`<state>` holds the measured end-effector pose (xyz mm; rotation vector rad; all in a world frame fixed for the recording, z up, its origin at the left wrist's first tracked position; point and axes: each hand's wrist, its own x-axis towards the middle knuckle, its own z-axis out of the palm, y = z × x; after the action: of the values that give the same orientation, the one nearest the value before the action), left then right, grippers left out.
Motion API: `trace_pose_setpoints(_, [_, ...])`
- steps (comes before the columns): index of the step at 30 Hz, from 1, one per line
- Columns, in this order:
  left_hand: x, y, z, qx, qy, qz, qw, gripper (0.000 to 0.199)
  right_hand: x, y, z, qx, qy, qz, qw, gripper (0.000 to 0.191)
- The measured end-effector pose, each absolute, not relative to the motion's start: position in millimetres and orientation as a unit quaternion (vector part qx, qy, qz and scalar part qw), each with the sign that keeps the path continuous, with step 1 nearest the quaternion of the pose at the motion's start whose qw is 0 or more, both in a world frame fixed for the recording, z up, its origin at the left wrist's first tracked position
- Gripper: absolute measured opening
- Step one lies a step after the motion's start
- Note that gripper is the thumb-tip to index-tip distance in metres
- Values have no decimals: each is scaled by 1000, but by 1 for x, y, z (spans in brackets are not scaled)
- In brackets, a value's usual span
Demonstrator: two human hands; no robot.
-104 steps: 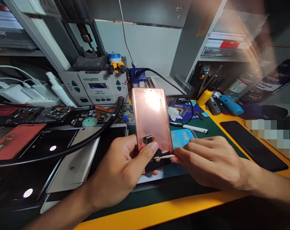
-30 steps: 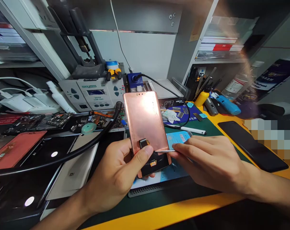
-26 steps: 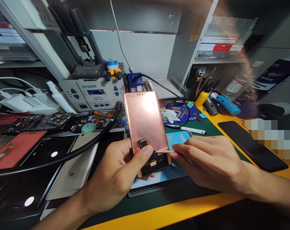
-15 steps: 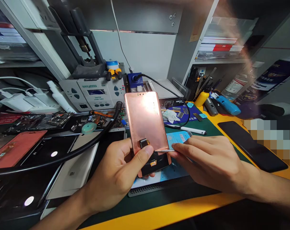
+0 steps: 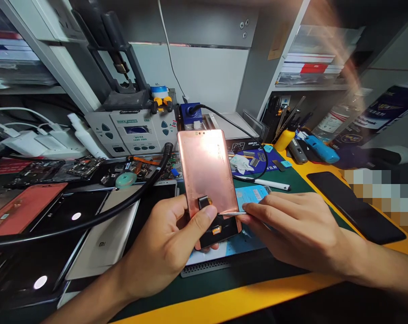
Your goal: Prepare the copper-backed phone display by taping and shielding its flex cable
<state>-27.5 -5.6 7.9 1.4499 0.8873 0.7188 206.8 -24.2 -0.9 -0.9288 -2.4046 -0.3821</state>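
My left hand [image 5: 173,238] is closed round the lower left of a phone screen panel [image 5: 208,168], its copper-coloured back facing me. The thumb presses on the panel just below a folded dark flex cable [image 5: 203,202]. Below the copper sheet a black strip shows, with a small orange connector [image 5: 217,230] on it. My right hand [image 5: 291,225] pinches a thin silver metal tool [image 5: 233,213], its kind unclear. The tool lies across the panel at the copper's lower edge, its tip close to my left thumb. My right fingertips are at the panel's right edge.
A black hose [image 5: 132,204] from the hot air station [image 5: 136,130] crosses phones on the left, including a white phone [image 5: 104,243]. Under the panel lies a blue-and-white pad [image 5: 251,243]. A black phone [image 5: 355,207] rests at right, near a blue-handled tool [image 5: 321,148].
The whole view has shifted very slightly. Both hands keep their grips, and the metal tool stays at nearly the same place on the panel.
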Motion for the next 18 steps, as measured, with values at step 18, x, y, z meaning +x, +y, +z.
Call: trace_pose_setpoints(18, [-29, -6, 9, 618, 380, 308, 616, 26, 202, -22, 11, -455, -802, 98, 373, 11])
